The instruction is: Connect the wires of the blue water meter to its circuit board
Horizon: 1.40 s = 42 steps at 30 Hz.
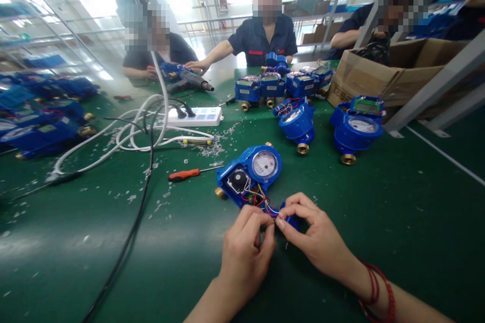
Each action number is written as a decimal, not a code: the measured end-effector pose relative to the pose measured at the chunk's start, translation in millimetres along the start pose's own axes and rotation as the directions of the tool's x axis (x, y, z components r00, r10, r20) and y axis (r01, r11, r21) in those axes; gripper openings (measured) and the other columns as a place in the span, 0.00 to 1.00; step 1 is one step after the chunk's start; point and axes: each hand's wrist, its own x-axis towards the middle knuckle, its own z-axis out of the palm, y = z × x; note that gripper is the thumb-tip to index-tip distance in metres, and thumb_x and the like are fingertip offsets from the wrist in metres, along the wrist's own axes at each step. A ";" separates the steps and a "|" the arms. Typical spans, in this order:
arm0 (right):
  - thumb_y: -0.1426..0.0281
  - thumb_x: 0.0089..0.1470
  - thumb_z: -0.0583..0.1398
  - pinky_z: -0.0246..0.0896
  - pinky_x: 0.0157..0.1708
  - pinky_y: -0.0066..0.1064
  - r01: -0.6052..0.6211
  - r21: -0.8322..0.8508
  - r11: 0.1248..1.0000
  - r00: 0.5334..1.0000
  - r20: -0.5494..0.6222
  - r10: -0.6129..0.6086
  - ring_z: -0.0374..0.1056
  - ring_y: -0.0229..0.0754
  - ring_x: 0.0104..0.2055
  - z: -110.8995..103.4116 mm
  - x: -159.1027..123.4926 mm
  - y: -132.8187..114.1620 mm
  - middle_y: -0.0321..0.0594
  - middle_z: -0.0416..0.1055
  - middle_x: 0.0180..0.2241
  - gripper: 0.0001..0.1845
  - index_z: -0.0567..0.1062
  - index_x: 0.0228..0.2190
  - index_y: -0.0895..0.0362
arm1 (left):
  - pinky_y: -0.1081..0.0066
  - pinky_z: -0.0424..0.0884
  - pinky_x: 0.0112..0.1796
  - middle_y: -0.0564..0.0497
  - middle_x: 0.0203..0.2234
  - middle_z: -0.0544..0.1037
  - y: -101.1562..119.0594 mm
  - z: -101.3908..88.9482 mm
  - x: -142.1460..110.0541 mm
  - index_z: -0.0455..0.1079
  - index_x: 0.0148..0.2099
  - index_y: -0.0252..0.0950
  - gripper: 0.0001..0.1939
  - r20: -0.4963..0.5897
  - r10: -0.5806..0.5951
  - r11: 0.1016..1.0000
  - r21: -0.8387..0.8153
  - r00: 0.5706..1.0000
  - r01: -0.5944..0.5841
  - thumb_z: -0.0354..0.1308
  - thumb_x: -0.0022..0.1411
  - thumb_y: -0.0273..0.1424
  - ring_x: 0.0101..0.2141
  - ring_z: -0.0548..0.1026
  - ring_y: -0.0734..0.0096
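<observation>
A blue water meter (246, 154) with a round dial lies on the green table before me, its housing open. Thin coloured wires (261, 197) run out of the housing towards my fingers. My left hand (248, 247) pinches the wires at their near end, thumb against forefinger. Close beside it, my right hand (312, 229) is also closed in a pinch on the wires, with red cords round the wrist. Behind the right fingers a blue part (291, 218) is partly hidden. An orange-handled screwdriver (185, 175) lies left of the meter.
A white power strip (200, 116) and looped white cable (132, 131) lie at left, with a black cable (146, 197) and plastic scraps. Several blue meters (297, 123) stand ahead. A cardboard box (348, 75) is at right. Co-workers sit opposite, near a heat gun (193, 81).
</observation>
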 end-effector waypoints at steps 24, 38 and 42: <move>0.69 0.53 0.57 0.55 0.39 0.31 -0.017 -0.035 0.999 1.000 -0.015 0.016 0.61 0.39 0.37 -0.1 2.5 -0.5 0.36 0.62 0.32 0.05 0.71 0.27 0.56 | 0.76 0.65 0.29 0.50 0.33 0.68 -8.0 -5.5 0.7 0.66 0.40 0.38 0.07 0.054 0.141 0.926 0.346 0.989 -0.151 0.49 0.60 0.26 0.28 0.69 0.75; 0.68 0.54 0.56 0.55 0.37 0.30 -0.011 -0.026 1.000 1.000 0.015 0.012 0.61 0.38 0.36 -2.8 3.1 -1.3 0.35 0.60 0.32 0.06 0.72 0.28 0.55 | 0.75 0.62 0.31 0.51 0.31 0.67 3.5 -3.7 5.4 0.67 0.34 0.36 0.07 0.126 -0.162 0.962 -0.200 0.979 0.185 0.48 0.61 0.27 0.30 0.66 0.74; 0.69 0.54 0.56 0.55 0.38 0.29 -0.008 -0.016 1.000 1.000 0.018 0.009 0.61 0.37 0.36 -2.9 3.1 -0.9 0.35 0.60 0.31 0.06 0.72 0.28 0.55 | 0.74 0.62 0.30 0.52 0.29 0.68 3.0 -2.3 5.4 0.68 0.34 0.36 0.07 0.100 -0.180 0.966 -0.171 0.979 0.195 0.49 0.61 0.27 0.29 0.66 0.75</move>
